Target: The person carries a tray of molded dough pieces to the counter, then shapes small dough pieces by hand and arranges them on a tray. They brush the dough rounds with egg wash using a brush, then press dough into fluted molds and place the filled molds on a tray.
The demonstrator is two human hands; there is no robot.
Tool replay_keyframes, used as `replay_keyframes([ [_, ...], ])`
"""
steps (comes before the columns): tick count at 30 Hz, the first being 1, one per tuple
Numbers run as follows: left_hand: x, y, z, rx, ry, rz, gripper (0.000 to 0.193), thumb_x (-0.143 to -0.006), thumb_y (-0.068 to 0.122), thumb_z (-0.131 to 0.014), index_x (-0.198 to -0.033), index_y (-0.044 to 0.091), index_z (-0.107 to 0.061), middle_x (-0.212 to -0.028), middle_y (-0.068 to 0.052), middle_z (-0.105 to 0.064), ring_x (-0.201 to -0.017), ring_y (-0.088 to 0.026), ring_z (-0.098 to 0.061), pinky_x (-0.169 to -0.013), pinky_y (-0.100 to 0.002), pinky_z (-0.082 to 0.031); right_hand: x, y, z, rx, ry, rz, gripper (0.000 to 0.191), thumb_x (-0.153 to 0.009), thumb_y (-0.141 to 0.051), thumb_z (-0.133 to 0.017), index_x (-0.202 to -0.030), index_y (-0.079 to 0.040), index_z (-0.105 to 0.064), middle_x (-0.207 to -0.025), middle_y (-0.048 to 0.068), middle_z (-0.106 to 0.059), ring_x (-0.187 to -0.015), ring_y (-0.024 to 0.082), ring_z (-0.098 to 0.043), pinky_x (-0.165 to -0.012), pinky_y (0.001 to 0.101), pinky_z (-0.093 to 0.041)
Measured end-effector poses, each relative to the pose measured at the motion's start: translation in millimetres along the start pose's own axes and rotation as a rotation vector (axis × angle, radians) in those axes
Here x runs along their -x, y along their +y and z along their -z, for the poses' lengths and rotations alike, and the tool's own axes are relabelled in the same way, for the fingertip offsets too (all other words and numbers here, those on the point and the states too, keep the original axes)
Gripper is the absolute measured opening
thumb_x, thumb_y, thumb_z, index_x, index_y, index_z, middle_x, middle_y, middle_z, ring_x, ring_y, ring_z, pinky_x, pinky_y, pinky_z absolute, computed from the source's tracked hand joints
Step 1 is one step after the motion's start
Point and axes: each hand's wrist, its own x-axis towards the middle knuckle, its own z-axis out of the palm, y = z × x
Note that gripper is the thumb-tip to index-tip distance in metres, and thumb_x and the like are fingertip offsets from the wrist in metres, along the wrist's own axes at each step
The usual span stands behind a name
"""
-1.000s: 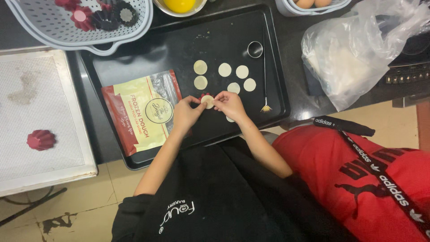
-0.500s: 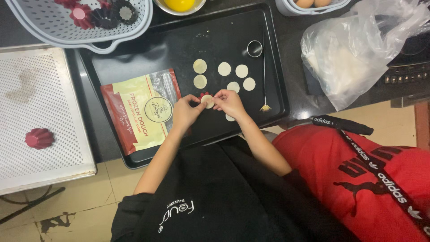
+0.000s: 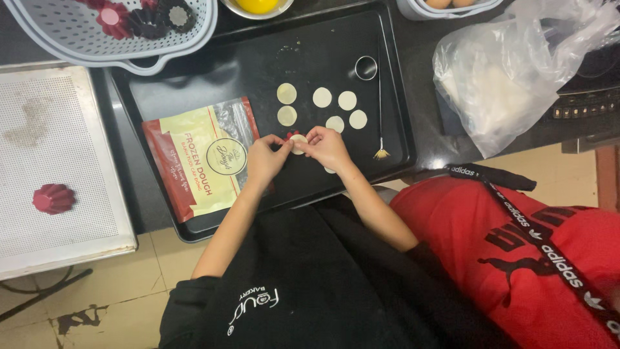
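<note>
My left hand (image 3: 265, 159) and my right hand (image 3: 329, 147) meet over the black baking tray (image 3: 258, 58). Between their fingertips they pinch one pale dough round (image 3: 298, 143), and a bit of a small red mould (image 3: 290, 134) shows at its edge. Several more dough rounds (image 3: 322, 97) lie flat on the tray just beyond my hands. Part of another one peeks out under my right wrist. A red and cream packet of frozen dough (image 3: 206, 158) lies on the tray beside my left hand.
A round metal cutter (image 3: 366, 67) and a thin brush (image 3: 380, 152) lie at the tray's right side. A perforated white tray (image 3: 64, 129) at the left carries a red fluted mould (image 3: 53, 198). A grey basket (image 3: 77, 39), a plastic bag (image 3: 497, 84) and a person in a red shirt (image 3: 516, 258) are nearby.
</note>
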Motion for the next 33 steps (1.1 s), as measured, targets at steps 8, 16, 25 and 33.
replay_keyframes([
  [8, 1.6, 0.3, 0.5, 0.018, 0.011, -0.016, 0.034, -0.082, 0.041, -0.077, -0.085, 0.008, -0.077, -0.061, -0.015, -0.067, -0.060, -0.027, -0.071, -0.058, -0.040, -0.052, -0.5, 3.7, -1.5, -0.052, -0.023, 0.039, 0.029, -0.082, -0.021, -0.085, -0.086, -0.001, -0.064, -0.071, 0.004, -0.071, -0.062, 0.008, -0.069, -0.053, 0.0215, -0.053],
  [16, 0.8, -1.3, 2.6, 0.033, 0.004, -0.013, 0.034, -0.083, 0.041, -0.077, -0.087, 0.008, -0.078, -0.062, -0.013, -0.068, -0.060, -0.024, -0.070, -0.059, -0.038, -0.052, 0.0, 1.3, 5.3, -0.031, -0.079, 0.003, 0.023, -0.086, -0.022, -0.079, -0.089, -0.003, -0.067, -0.076, 0.003, -0.073, -0.065, 0.008, -0.071, -0.055, 0.0212, -0.053],
  [25, -0.6, -4.5, 2.8, 0.048, -0.028, 0.009, 0.032, -0.083, 0.039, -0.076, -0.089, 0.008, -0.078, -0.064, -0.012, -0.069, -0.060, -0.022, -0.070, -0.059, -0.037, -0.051, -0.7, 0.3, 7.6, -0.029, -0.106, -0.019, 0.022, -0.089, -0.021, -0.077, -0.092, -0.002, -0.067, -0.079, 0.005, -0.073, -0.068, 0.009, -0.072, -0.057, 0.0217, -0.055],
  [33, 1.9, -2.9, 5.8, 0.096, -0.042, -0.025, 0.028, -0.080, 0.036, -0.078, -0.087, 0.008, -0.078, -0.067, -0.010, -0.072, -0.062, -0.020, -0.071, -0.060, -0.035, -0.053, -1.6, 4.9, 10.9, -0.064, -0.146, -0.004, 0.021, -0.090, -0.020, -0.076, -0.096, -0.002, -0.067, -0.082, 0.005, -0.074, -0.071, 0.009, -0.073, -0.060, 0.0213, -0.056],
])
